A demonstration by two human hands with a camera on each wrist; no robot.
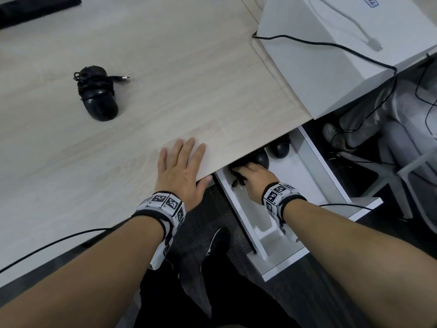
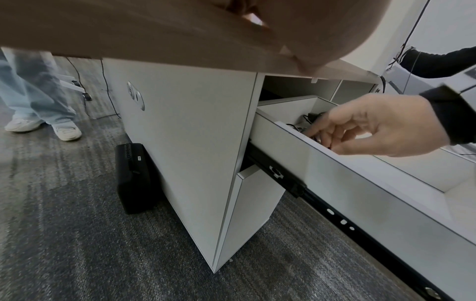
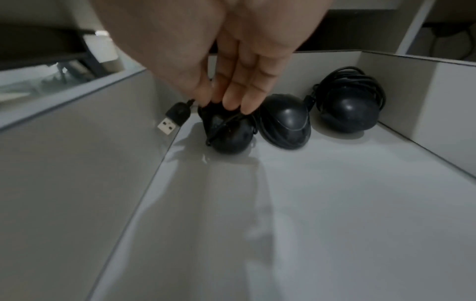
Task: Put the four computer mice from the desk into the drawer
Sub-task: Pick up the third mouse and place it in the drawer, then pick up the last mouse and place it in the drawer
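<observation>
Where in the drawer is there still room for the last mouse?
The drawer floor is bare from the three mice to its front, between both side walls. The back is crowded: the right hand holds one mouse by the left wall, a second mouse touches it, and a third mouse sits by the right wall. The last mouse waits on the desk.

Three mice (image 3: 283,124) in drawer (image 3: 309,203)
</observation>
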